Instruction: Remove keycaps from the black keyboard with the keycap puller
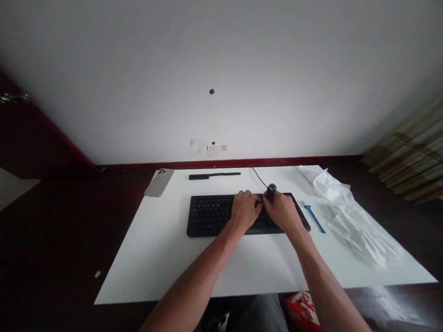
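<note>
A black keyboard (pixel 209 216) lies on the white table (pixel 156 260), its cable leading off the far edge. My left hand (pixel 244 209) rests over the middle of the keyboard with bent fingers. Something dark shows by its thumb and index finger, too small to name. Close beside it, my right hand (pixel 281 209) is closed around a short black tool (pixel 271 189) whose upper end sticks up above the fingers. The tool's lower part is hidden by the hand, so its kind is unclear. Behind the keyboard lie loose black keycaps (pixel 214 176) in rows.
At the table's far left lies a phone (pixel 159 183), camera side up. A blue brush-like tool (pixel 315 219) lies right of the keyboard, beside a crumpled white plastic bag (pixel 357 229). Under the front edge is a red-and-white bag (pixel 303 311).
</note>
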`<state>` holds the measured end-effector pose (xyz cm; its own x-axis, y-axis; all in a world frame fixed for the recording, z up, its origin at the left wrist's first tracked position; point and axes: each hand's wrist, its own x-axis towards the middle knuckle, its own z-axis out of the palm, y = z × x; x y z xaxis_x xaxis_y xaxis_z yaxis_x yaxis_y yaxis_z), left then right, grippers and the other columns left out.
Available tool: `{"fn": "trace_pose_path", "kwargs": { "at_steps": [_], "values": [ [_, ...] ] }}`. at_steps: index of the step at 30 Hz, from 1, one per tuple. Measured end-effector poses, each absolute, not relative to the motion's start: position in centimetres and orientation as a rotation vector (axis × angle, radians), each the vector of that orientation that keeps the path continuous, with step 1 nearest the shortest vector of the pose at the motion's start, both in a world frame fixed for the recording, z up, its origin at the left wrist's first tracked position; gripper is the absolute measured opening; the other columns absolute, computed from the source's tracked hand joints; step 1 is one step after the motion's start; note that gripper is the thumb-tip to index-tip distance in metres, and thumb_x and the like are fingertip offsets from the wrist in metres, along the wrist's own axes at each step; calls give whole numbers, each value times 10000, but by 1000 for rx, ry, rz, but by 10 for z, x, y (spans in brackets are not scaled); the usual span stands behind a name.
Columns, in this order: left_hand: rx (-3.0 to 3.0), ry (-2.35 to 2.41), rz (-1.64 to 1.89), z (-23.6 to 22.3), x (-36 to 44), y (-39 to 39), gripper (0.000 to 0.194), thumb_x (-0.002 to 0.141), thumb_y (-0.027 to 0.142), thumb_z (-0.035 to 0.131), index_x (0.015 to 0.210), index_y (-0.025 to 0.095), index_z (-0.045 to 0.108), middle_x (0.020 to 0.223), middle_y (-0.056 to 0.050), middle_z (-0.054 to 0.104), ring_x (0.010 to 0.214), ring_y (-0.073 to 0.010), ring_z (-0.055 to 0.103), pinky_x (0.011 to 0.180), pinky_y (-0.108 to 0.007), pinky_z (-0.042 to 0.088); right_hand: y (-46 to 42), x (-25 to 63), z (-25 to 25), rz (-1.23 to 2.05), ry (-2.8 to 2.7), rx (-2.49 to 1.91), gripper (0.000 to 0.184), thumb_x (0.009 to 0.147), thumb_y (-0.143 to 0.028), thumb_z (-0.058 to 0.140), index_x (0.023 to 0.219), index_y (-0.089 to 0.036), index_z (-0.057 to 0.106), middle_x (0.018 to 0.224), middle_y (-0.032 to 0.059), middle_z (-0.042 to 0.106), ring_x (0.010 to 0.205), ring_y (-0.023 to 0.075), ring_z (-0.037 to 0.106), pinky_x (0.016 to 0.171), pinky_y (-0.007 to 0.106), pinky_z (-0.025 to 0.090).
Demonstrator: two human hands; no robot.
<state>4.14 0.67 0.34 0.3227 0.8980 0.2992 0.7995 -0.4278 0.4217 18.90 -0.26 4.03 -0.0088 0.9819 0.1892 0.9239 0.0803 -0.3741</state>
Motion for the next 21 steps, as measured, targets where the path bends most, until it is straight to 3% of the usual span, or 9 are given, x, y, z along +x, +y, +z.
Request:
{"fn": "trace_pose_path", "kwargs": {
  "at_steps": [7, 12, 16, 21],
  "values": [
    [2380, 1527, 742, 5, 40, 4, 215, 963, 313, 617, 1137, 235, 717, 1074, -59, 662, 1049, -239, 583, 986, -385, 469, -26, 194, 14, 268, -1703, -1596, 145, 924, -330, 571, 969, -232, 668, 849, 51, 764, 732, 240, 731, 678, 300, 492],
    [2431, 1553, 727, 8, 40, 1, 247, 957, 337, 624, 1172, 231, 687, 1104, -71, 635, 1055, -251, 568, 983, -406, 467, -2, 199, 21, 279, -1810, -1737, 220, 941, -375, 578, 981, -213, 721, 799, 73, 774, 786, 271, 754, 694, 304, 488],
    [2451, 1575, 724, 9, 41, 1, 273, 945, 351, 642, 1176, 210, 670, 1133, -83, 624, 1078, -262, 558, 970, -409, 474, 18, 206, 23, 270, -1984, -1866, 333, 956, -467, 565, 867, -204, 748, 792, 116, 780, 848, 303, 759, 695, 303, 471],
    [2498, 1519, 795, 5, 44, 3, 275, 969, 332, 604, 1213, 213, 652, 1310, -78, 617, 1199, -275, 524, 1029, -427, 450, 22, 208, 15, 216, -1993, -1949, 382, 952, -477, 560, 761, -199, 738, 783, 135, 778, 856, 297, 756, 682, 285, 464]
  ]
}}
